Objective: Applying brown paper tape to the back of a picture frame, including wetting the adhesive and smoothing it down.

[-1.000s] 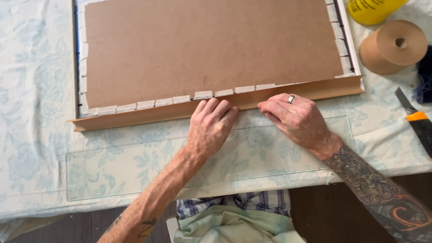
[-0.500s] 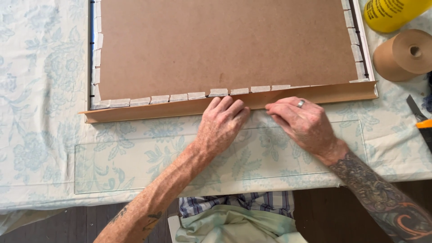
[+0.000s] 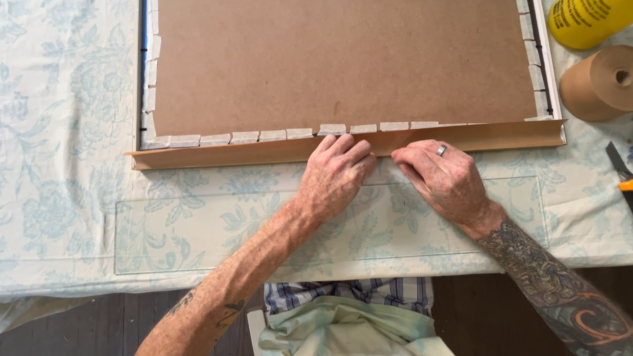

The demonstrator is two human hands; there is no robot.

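A large brown backing board (image 3: 343, 66) lies face down in a frame (image 3: 548, 72), edged with several short pieces of pale tape (image 3: 244, 137). A long strip of brown paper (image 3: 217, 151) runs along the frame's near edge. My left hand (image 3: 336, 175) presses flat on that strip near its middle, fingers together. My right hand (image 3: 442, 178), wearing a ring, presses the strip just to the right, its fingertips almost meeting the left hand's. Neither hand holds anything.
A floral cloth (image 3: 59, 165) covers the table. A clear rectangular sheet (image 3: 171, 231) lies on it under my forearms. At the right sit a roll of brown paper tape (image 3: 600, 82), a yellow container (image 3: 587, 20) and a utility knife (image 3: 620, 168).
The view has shifted, so the frame sits further right and higher. Both hands stay pressed on the paper strip, the left fingers moving slightly along the edge.
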